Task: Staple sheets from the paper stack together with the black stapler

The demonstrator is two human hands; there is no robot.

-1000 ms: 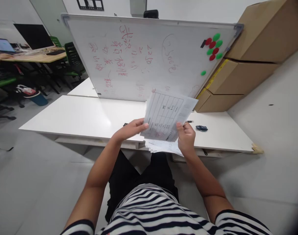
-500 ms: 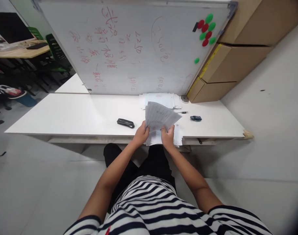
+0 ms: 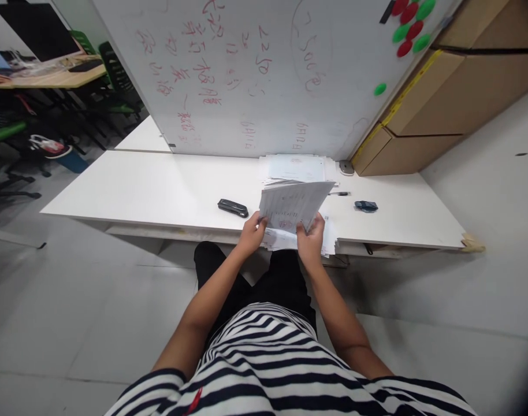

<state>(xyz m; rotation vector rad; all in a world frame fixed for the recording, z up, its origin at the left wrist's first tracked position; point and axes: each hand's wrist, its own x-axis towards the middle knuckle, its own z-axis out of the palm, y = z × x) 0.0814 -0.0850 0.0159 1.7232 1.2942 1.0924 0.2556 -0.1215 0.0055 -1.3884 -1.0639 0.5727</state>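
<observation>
Printed sheets of paper (image 3: 295, 203) stand tilted up between my two hands over the desk's front edge. My left hand (image 3: 252, 234) pinches their lower left corner, thumb on top. At the lower right, my right hand (image 3: 311, 240) grips the same sheets between thumb and fingers. Beneath them a loose paper pile (image 3: 328, 237) lies at the desk edge, partly covered. Behind the raised sheets is another stack of papers (image 3: 296, 167), against the whiteboard. A black stapler (image 3: 233, 208) rests just left of my left hand.
The white desk (image 3: 173, 185) runs left to right before me. A whiteboard (image 3: 229, 75) stands at its back, beside stacked cardboard boxes (image 3: 424, 115). A pen (image 3: 339, 193), a small dark item (image 3: 365, 206) and a grey mouse-like object (image 3: 346, 167) lie to the right.
The held sheets, fanned before, are now squarer and more upright. My right hand has shifted a little outward to the right. The whole view has turned slightly, moving the scene rightward.
</observation>
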